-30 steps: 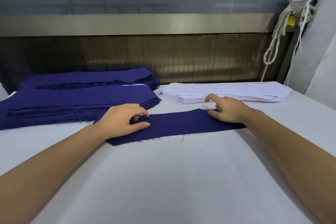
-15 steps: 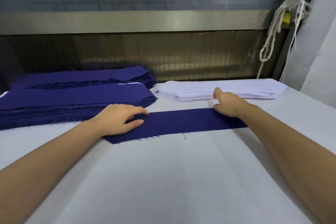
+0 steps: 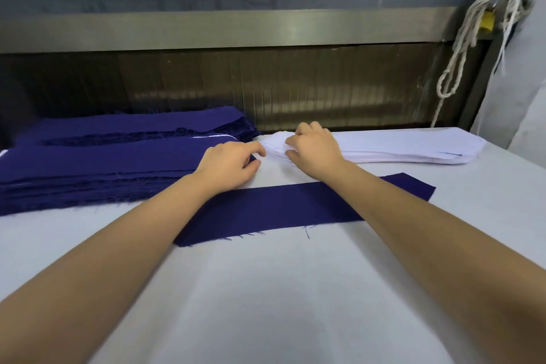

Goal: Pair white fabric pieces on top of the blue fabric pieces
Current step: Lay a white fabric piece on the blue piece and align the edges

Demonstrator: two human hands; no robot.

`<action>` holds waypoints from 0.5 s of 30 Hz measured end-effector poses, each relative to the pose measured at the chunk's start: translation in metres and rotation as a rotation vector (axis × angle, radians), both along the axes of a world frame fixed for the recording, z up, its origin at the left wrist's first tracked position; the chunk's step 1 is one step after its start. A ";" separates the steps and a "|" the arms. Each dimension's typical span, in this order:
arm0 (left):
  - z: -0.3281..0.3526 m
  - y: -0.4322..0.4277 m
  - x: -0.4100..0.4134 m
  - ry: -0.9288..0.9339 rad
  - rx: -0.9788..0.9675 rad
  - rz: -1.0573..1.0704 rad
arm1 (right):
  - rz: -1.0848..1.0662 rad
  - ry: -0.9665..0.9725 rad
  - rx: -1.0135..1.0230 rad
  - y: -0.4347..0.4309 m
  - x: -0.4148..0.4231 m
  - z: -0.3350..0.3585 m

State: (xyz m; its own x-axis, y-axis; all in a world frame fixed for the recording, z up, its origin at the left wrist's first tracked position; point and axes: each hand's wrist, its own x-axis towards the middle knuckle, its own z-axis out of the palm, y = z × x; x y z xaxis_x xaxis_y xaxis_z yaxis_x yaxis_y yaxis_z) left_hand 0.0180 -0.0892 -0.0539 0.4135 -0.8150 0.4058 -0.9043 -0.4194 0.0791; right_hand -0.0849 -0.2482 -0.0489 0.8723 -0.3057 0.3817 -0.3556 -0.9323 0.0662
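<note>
Blue strip (image 3: 280,210): one single piece, lying flat on the table (image 3: 266,289) just on the near side of both hands. Its long axis runs left to right, with the right end angled slightly away. Both forearms cross over it. Loose threads hang from its near edge.

White stack (image 3: 399,149): flat pieces piled evenly, long axis left to right, stretching away to the right of the right hand. Its tapered left end lies under that hand.

Right hand (image 3: 314,152): fingers curled over the top of the white stack's left end, thumb against its near edge, pinching that end. How many layers it takes cannot be told.

Left hand (image 3: 229,165): just left of the right hand, apart from it, set at the right end of the near blue stack (image 3: 103,168). Fingers loosely curled, forefinger and thumb close together by the tip of the white stack; whether they pinch anything cannot be told.

Far blue stack (image 3: 141,127): beyond and left of the left hand, long axis left to right.

Metal rail (image 3: 236,29): runs across behind both hands.

Rope (image 3: 461,47): pale, looped, hanging far right of the right hand.
</note>
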 end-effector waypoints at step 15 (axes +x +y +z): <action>-0.021 -0.021 -0.016 -0.090 0.047 -0.166 | 0.003 -0.277 0.314 -0.003 0.017 -0.003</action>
State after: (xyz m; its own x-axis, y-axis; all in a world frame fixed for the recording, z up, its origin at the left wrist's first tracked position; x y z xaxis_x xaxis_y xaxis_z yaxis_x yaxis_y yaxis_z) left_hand 0.0015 -0.1104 -0.0749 0.2352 -0.8881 0.3949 -0.9641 -0.2648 -0.0214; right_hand -0.0679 -0.2516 -0.0521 0.7509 -0.4419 0.4907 -0.3172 -0.8931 -0.3188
